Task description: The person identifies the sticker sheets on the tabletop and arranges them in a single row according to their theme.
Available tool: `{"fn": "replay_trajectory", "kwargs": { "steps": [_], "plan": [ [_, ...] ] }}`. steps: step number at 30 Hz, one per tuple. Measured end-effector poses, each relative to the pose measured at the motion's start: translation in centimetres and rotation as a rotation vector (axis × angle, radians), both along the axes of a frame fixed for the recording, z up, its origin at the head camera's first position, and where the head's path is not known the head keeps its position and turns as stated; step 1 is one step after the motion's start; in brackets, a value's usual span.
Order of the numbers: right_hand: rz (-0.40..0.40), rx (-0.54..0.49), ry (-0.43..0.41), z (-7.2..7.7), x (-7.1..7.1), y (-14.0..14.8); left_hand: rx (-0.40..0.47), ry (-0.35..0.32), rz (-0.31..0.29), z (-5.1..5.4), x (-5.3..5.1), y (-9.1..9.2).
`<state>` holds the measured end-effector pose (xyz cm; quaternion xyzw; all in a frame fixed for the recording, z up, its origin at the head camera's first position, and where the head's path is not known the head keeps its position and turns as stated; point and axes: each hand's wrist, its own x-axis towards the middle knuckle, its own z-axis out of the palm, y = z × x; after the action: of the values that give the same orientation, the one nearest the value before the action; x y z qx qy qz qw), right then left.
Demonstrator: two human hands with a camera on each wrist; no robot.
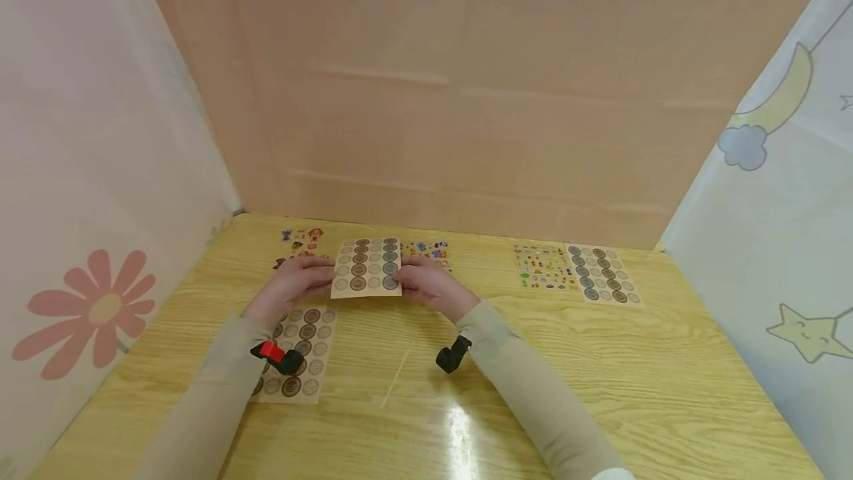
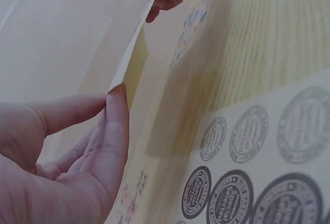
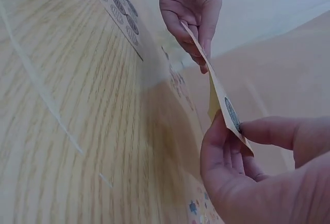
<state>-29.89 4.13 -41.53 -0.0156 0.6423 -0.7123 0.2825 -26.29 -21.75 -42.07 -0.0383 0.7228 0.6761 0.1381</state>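
Observation:
A sticker sheet [image 1: 366, 267] printed with rows of round stamp-like stickers is held up off the table between both hands. My left hand [image 1: 293, 289] pinches its left edge between thumb and fingers, as the left wrist view shows. On the opposite edge, the right hand [image 1: 435, 284] grips with the thumb [image 3: 268, 130] on the printed face and fingers behind. The sheet's yellowish back [image 2: 136, 67] shows from the left wrist. Below the left wrist lies another round-sticker sheet [image 1: 316, 361], partly covered by the forearm and wrist camera.
Behind the hands lie a sheet of small cartoon figures [image 1: 315, 235] and a colourful sticker sheet [image 1: 436, 249], both partly hidden. To the right, a small-picture sheet [image 1: 545, 267] lies beside another round-sticker sheet [image 1: 603, 274]. Cloth-like walls [image 1: 460, 117] border the wooden table [image 1: 566, 361].

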Motion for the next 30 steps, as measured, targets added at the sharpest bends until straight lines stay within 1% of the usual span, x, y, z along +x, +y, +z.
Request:
{"fn": "replay_trajectory", "kwargs": {
  "steps": [4, 6, 9, 11, 13, 17, 25, 27, 30],
  "plan": [
    [0.012, -0.008, 0.019, 0.1, 0.7, 0.8, 0.017, 0.009, -0.009, 0.5, 1.1, 0.4],
    [0.010, -0.002, 0.019, 0.1, 1.3, 1.2, 0.017, 0.020, -0.011, 0.6, 1.8, 0.7],
    [0.028, 0.011, 0.018, 0.1, 2.5, 1.9, 0.011, 0.028, -0.002, 0.5, 3.0, 1.0],
    [0.046, 0.017, 0.012, 0.0, 3.5, 2.4, 0.012, 0.026, -0.007, 0.4, 3.9, 1.1],
    [0.070, 0.025, 0.015, -0.2, 4.4, 2.8, 0.019, 0.008, 0.001, 0.2, 4.7, 1.3],
    [0.095, 0.037, 0.020, -0.8, 5.8, 3.4, 0.032, -0.017, 0.000, 0.0, 6.3, 1.7],
    [0.103, 0.019, -0.001, -1.2, 7.8, 3.9, 0.038, -0.031, 0.064, -0.7, 9.1, 2.8],
    [0.112, 0.011, -0.006, -1.2, 8.2, 4.1, 0.039, -0.039, 0.065, -0.9, 9.8, 3.0],
    [0.126, -0.001, -0.025, -1.2, 8.9, 4.4, 0.051, -0.051, 0.048, -1.3, 10.6, 3.3]
  ]
}}
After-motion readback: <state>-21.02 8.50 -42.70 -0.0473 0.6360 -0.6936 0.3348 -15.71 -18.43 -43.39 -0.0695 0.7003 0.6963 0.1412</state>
